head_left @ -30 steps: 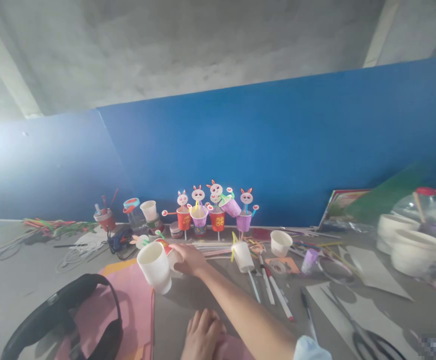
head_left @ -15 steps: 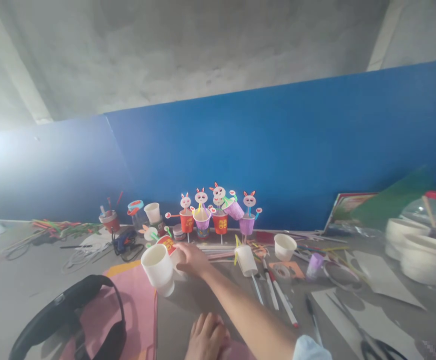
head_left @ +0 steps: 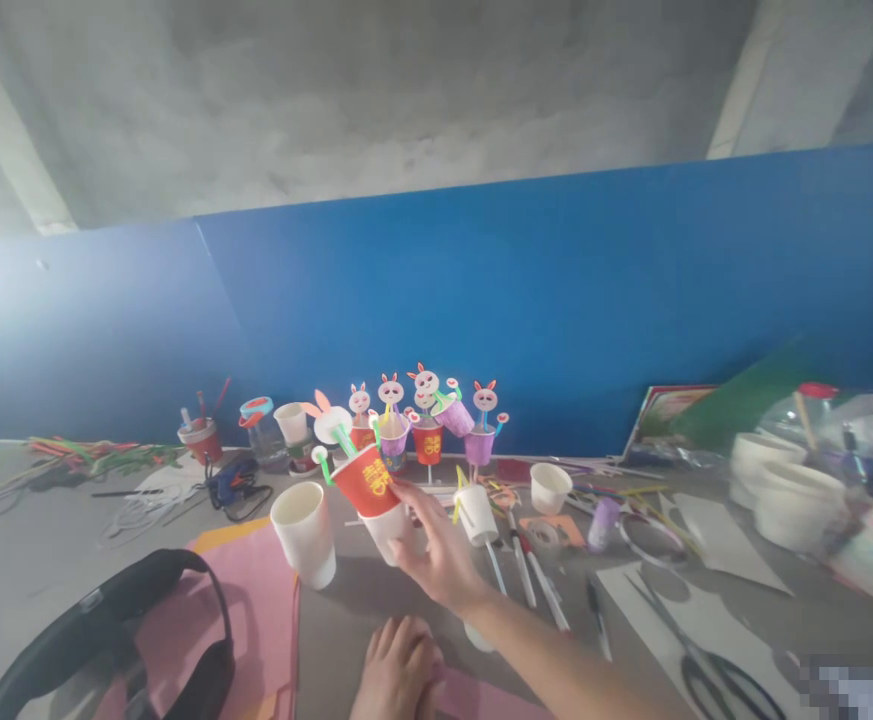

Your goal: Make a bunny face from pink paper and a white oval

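My right hand (head_left: 440,555) reaches in from the lower right. It is closed around a white paper cup (head_left: 389,527) with a red cup (head_left: 365,480) set on top. A paper bunny head (head_left: 329,421) on green straws sticks out of the red cup. The craft is tilted and held above the table. A plain white cup (head_left: 303,520) stands just left of it on a pink sheet (head_left: 256,590). My left hand (head_left: 397,672) rests at the bottom edge with its fingers curled together; what is under them is hidden.
A row of bunny cup crafts (head_left: 425,430) stands against the blue wall (head_left: 556,300). Pens (head_left: 537,580), tape, small cups and straws lie to the right, with scissors (head_left: 713,680) and stacked white bowls (head_left: 788,500) beyond. Black headphones (head_left: 106,640) lie at the lower left.
My right hand has lifted the red bunny cup craft off the table and drawn it toward me. The plain white cup stays standing on the pink sheet.
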{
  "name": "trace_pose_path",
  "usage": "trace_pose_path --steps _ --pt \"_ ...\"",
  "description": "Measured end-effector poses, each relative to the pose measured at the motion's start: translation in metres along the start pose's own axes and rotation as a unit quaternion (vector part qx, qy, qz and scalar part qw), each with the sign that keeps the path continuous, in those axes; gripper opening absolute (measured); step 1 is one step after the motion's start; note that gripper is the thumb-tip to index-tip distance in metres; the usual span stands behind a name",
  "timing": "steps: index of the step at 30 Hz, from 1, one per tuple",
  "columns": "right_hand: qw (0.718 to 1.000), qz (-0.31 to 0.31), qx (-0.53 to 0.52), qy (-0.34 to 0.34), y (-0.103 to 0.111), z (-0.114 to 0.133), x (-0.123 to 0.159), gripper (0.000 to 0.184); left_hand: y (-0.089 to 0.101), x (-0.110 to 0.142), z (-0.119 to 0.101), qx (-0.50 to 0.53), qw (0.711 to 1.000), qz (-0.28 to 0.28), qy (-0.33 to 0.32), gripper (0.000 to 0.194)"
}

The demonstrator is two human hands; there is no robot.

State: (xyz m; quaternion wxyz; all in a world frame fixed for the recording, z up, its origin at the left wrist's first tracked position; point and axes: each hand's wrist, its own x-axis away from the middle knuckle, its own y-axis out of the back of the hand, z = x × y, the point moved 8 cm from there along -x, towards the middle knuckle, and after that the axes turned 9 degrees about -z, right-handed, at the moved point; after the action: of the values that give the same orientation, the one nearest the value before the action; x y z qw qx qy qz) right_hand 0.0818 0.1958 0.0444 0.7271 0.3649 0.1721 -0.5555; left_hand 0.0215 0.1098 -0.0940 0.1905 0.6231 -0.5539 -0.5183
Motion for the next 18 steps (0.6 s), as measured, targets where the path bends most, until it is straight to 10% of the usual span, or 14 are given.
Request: trace_pose_path --steps 5,10,15,18 --pt "0.994 -0.07 -0.006 -0.087 0.053 0.001 0.079 0.055 0.009 -0.004 -0.007 0.023 1.0 0.014 -0.003 0.02" --pt "0.991 -0.101 0.019 -0.082 0.056 -0.016 0.135 0.059 0.03 -0.01 0.005 0.204 0.975 -0.027 0.082 0.03" --pt "0.992 -0.061 0.035 -0.108 0.037 -0.04 0.151 0.067 0.046 -0.012 0.009 0.523 0.786 -0.162 0.287 0.041" --pt "0.99 -0.042 0.059 -0.119 0.03 -0.046 0.154 0.074 0.05 -0.02 -0.011 0.564 0.746 -0.196 0.294 0.049"
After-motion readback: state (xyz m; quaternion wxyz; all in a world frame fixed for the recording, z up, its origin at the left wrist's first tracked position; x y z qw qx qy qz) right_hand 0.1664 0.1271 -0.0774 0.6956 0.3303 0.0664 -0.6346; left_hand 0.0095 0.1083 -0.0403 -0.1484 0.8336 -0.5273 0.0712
